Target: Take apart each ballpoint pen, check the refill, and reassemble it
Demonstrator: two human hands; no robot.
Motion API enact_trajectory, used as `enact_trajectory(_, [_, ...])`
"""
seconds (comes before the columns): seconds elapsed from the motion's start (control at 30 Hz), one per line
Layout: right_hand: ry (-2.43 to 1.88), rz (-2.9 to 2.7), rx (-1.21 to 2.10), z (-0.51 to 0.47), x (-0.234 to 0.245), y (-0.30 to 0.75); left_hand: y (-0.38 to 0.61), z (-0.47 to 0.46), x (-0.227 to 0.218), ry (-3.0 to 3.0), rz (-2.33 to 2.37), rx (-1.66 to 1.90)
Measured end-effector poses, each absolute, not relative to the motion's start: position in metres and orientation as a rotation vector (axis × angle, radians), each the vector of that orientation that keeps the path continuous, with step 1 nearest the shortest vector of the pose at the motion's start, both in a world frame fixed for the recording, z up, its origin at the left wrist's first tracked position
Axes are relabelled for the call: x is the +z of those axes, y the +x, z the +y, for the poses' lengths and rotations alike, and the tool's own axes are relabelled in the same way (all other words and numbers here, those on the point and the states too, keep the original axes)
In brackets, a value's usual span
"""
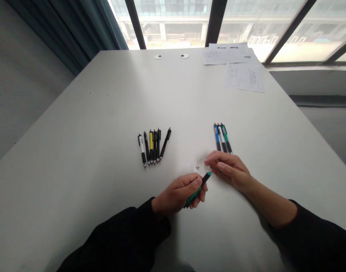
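My left hand (pixel 186 190) is closed around a green pen (pixel 206 177) with a black grip, its front end tilted up to the right. A thin point seems to stick out of that end. Beside it is my right hand (pixel 231 168), its fingers loosely stretched and the thumb apart from the fingertips; I see nothing held there. Just beyond that hand lie a blue pen (pixel 217 136), a white pen (pixel 222 138) and another green pen (pixel 226 138), side by side, their lower ends partly hidden by the hand. A small light-and-dark spot (pixel 197 167) shows on the tabletop near both hands.
Left of centre lies a row with a white pen (pixel 141 149), a yellow pen (pixel 151 145) and several black pens (pixel 165 144). On the white table (pixel 110 113), papers (pixel 243 75) rest at the far right, and two oval fittings (pixel 184 56) sit near the window edge.
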State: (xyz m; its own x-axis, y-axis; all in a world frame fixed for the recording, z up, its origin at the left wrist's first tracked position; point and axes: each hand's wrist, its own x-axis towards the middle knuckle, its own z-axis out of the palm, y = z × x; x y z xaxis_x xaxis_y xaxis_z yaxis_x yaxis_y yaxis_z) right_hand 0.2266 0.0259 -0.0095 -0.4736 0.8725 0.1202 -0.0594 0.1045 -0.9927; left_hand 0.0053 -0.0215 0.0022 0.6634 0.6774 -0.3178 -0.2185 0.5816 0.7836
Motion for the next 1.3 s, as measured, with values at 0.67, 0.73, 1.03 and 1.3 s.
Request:
enact_trajectory(0.67, [-1.067,-1.445,1.426,0.029,-0.008,0.219,0.008,-0.018,-0.002,0.62,0.799,0.65])
enact_trajectory(0.73, [-1.038,-1.232,1.545,0.033,-0.009,0.222,0.008,-0.019,0.0,0.703,0.832,0.609])
enact_trajectory(1.03, [-0.943,-1.131,1.748,0.036,-0.014,0.228,0.01,-0.021,0.002,0.873,0.879,0.566])
enact_trajectory(1.3, [-0.962,-1.231,1.767,0.035,-0.008,0.228,0.011,-0.021,0.001,0.918,0.883,0.559])
